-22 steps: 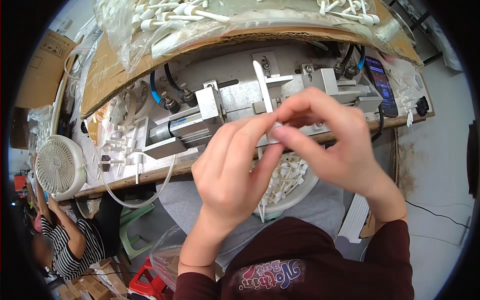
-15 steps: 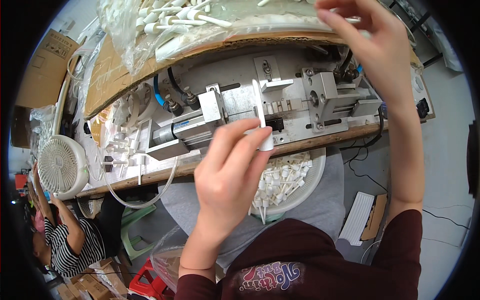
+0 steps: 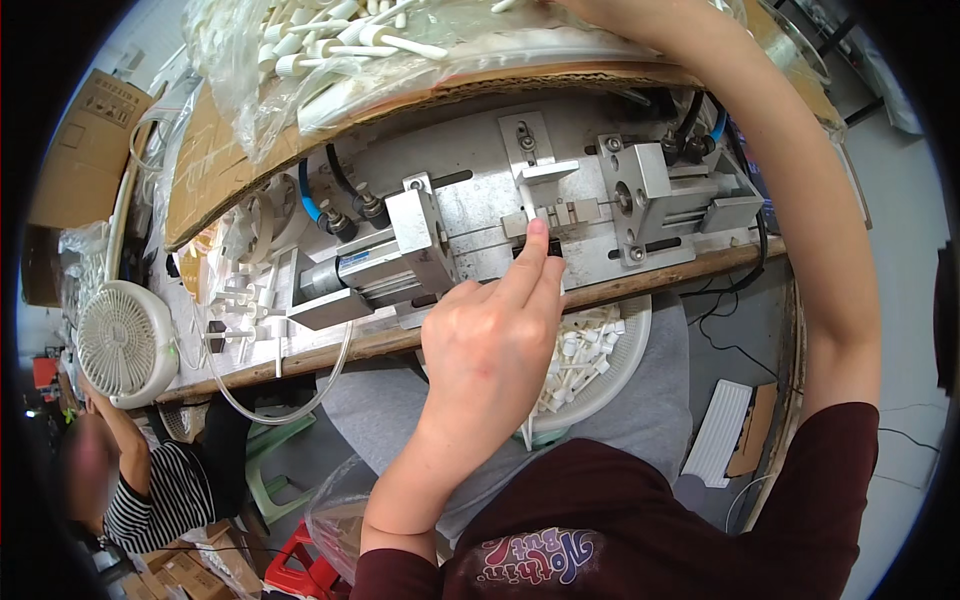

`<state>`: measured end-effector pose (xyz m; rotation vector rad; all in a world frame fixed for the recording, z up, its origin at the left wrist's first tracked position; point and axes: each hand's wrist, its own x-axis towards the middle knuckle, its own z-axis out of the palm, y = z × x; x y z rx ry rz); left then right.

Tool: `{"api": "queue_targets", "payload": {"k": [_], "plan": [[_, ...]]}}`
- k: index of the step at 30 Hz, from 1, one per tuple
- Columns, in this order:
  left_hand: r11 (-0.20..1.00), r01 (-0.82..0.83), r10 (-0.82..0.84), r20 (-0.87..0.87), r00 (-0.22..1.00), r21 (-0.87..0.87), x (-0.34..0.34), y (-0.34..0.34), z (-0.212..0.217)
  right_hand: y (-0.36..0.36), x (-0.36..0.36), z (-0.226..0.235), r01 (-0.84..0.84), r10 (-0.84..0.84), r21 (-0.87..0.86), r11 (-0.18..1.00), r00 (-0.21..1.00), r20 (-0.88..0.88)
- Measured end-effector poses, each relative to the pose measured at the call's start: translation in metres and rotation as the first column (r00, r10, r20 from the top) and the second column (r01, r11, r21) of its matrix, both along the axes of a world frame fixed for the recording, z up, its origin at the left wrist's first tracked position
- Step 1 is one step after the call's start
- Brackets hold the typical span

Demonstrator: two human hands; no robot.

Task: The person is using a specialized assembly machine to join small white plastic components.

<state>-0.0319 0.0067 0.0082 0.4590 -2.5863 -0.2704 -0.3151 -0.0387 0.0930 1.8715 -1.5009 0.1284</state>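
My left hand (image 3: 495, 330) reaches over the metal fixture (image 3: 480, 225), index and middle fingers pointing forward. Its index fingertip is on a white plastic stick with a cap (image 3: 529, 197), which lies across the small notched holder block (image 3: 575, 212) at the fixture's middle. The cap end is mostly under the fingers, and the thumb is hidden. My right arm (image 3: 780, 130) arches over the fixture's right side to the far edge of the view. Only the back part of my right hand (image 3: 605, 12) shows there; its fingers are out of the picture.
Capped white sticks (image 3: 370, 42) lie on plastic above a cardboard edge (image 3: 230, 165). A basket (image 3: 635, 350) of small white parts rests at my lap. A white fan (image 3: 125, 345) stands left, near a clear hose (image 3: 285, 412). A person in a striped top (image 3: 165, 490) sits far left.
My left hand has moved forward and lowered the upright white stick onto the holder block. My right hand has moved left and away, past the top of the view.
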Motion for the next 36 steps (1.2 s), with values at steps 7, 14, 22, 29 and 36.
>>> {"api": "queue_targets", "payload": {"k": [7, 14, 22, 29, 36], "plan": [[0.999, -0.012, 0.012, 0.011, 1.000, 0.045, 0.000, -0.001, 0.002, 0.055, 0.066, 0.022, -0.048, 0.092, -0.079, 0.996, 0.595, 0.799], [0.913, 0.093, 0.008, -0.246, 0.969, 0.398, 0.009, -0.005, 0.003, 0.104, 0.128, -0.025, -0.087, 0.089, -0.101, 0.991, -0.138, 0.987], [0.967, 0.149, -0.047, -0.430, 0.902, 0.208, 0.024, 0.004, 0.016, 0.130, 0.127, -0.038, -0.251, -0.122, -0.004, 0.968, -0.484, 0.866], [0.915, 0.108, 0.023, -0.318, 0.948, 0.389, 0.029, 0.000, 0.006, 0.125, 0.028, 0.011, 0.347, -0.122, -0.196, 0.917, 0.713, 0.690], [0.977, 0.013, 0.017, -0.139, 0.990, 0.213, 0.016, 0.001, -0.008, 0.086, -0.026, 0.023, 0.297, -0.409, 0.355, 0.886, 0.862, 0.298]]}}
